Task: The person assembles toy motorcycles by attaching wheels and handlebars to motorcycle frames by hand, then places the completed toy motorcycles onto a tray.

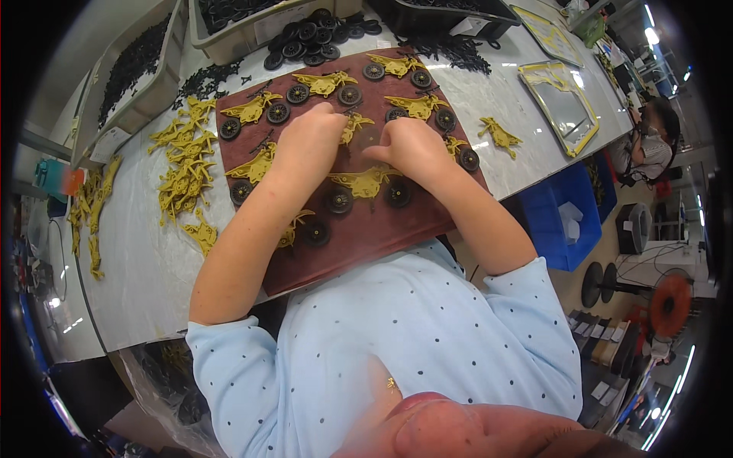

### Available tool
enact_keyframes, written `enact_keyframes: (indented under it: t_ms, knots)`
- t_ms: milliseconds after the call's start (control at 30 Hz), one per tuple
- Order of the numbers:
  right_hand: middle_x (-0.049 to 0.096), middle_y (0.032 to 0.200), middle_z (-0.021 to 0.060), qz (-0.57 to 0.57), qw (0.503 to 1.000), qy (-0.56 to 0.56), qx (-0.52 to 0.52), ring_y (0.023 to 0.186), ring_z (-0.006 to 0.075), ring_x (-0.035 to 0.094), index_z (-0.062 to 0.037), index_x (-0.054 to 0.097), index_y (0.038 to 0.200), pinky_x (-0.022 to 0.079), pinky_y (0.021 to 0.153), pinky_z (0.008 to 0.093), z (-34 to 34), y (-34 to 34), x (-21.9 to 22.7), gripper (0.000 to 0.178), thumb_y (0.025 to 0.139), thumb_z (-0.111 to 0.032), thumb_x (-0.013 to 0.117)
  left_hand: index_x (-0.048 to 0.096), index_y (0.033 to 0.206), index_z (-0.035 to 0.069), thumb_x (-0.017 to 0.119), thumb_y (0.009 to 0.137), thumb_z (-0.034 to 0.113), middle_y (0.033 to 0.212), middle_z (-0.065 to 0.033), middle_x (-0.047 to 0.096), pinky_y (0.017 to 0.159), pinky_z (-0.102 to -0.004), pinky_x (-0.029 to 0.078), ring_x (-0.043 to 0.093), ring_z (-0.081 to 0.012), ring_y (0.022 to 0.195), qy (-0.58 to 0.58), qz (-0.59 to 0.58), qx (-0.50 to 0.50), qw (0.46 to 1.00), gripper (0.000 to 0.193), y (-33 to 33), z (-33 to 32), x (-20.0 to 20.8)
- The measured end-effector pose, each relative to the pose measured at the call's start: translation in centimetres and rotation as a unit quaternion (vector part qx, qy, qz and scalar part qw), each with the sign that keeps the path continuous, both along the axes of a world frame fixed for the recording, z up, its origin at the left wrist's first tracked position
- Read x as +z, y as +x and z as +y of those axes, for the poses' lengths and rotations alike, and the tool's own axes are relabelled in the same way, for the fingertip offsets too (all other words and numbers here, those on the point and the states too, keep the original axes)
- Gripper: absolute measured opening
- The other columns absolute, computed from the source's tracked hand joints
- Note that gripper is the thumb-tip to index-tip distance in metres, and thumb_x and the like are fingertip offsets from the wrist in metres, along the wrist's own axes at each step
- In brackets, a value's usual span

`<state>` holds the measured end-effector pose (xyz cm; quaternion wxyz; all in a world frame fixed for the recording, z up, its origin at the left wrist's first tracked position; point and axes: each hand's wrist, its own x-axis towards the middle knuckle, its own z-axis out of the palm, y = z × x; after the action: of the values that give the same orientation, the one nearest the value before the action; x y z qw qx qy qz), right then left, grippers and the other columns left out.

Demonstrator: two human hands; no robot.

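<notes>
Over the dark red mat (343, 256) both of my hands are curled close together. My left hand (311, 145) is closed beside a yellow toy motorbike body (354, 127), and its fingertips are hidden. My right hand (416, 151) is also closed, thumb and fingers drawn together just right of that body; I cannot make out what they hold. Nearest to me lies another yellow body (365, 182) with a black wheel (339, 200) on the left and another wheel (398, 192) on the right. Several more yellow bodies with black wheels lie in rows on the mat.
Loose yellow bodies (185, 164) are heaped left of the mat. Beyond it are piled black wheels (309, 38), small black parts (450, 52) and grey bins (200, 38). One yellow body (500, 137) and a yellow-rimmed tray (561, 107) lie right. A blue crate (553, 229) stands below the table edge.
</notes>
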<state>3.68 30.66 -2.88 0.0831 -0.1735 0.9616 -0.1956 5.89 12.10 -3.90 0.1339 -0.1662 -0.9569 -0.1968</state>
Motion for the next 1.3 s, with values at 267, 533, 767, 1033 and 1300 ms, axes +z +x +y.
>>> enact_keyframes:
  t_ms: [267,533,767,1033,1300]
  knots:
    - [0.065,0.073,0.011,-0.015,0.994,-0.098,0.05,0.066,0.0241,0.063,-0.0004,0.065,0.079,0.049,0.063,0.0348,0.5,-0.8,-0.8,0.027,0.077,-0.026,0.073,0.07,0.093,0.003,0.063,0.082,0.008,0.092,-0.011,0.064,0.077,-0.038,0.051,0.063,-0.0297,0.087,-0.012,-0.032,0.014,0.999,0.014,-0.5,-0.7,0.9]
    - [0.06,0.073,0.0,-0.129,0.886,-0.438,-0.087,0.061,0.006,0.055,-0.0012,0.062,0.088,0.043,0.053,0.0185,6.9,-3.4,2.6,0.016,0.086,-0.015,0.068,0.071,0.092,0.006,0.058,0.082,0.006,0.091,-0.0125,0.063,0.075,-0.0407,0.052,0.064,-0.0303,0.088,0.024,-0.007,-0.03,0.999,0.016,-1.3,0.6,0.9]
    - [0.066,0.087,0.0097,-0.19,0.824,-0.507,-0.167,0.072,0.0115,0.064,0.0046,0.06,0.107,0.055,0.067,0.0208,10.4,-3.6,1.5,0.02,0.088,-0.003,0.063,0.069,0.085,0.004,0.057,0.075,0.004,0.091,-0.01,0.065,0.075,-0.0396,0.053,0.064,-0.0302,0.088,0.041,0.049,-0.125,0.99,0.014,-3.9,5.0,0.5]
    - [0.066,0.087,0.0051,-0.182,0.87,-0.424,-0.173,0.076,0.012,0.065,-0.0001,0.064,0.1,0.05,0.058,0.0211,10.7,-4.2,0.3,0.016,0.087,-0.009,0.066,0.07,0.08,0.006,0.059,0.075,0.008,0.089,-0.0122,0.066,0.076,-0.0393,0.053,0.065,-0.0288,0.089,-0.029,-0.014,-0.11,0.993,0.012,-7.8,7.5,-0.5]
    - [0.067,0.08,0.0157,0.085,0.985,-0.121,-0.093,0.077,0.032,0.066,-0.006,0.071,0.084,0.053,0.073,0.0397,8.0,-2.9,-0.3,0.014,0.077,-0.017,0.067,0.069,0.077,0.002,0.058,0.076,0.007,0.088,-0.0149,0.066,0.071,-0.0406,0.055,0.066,-0.0321,0.083,-0.049,-0.021,-0.123,0.991,0.012,-8.2,7.8,-2.0]
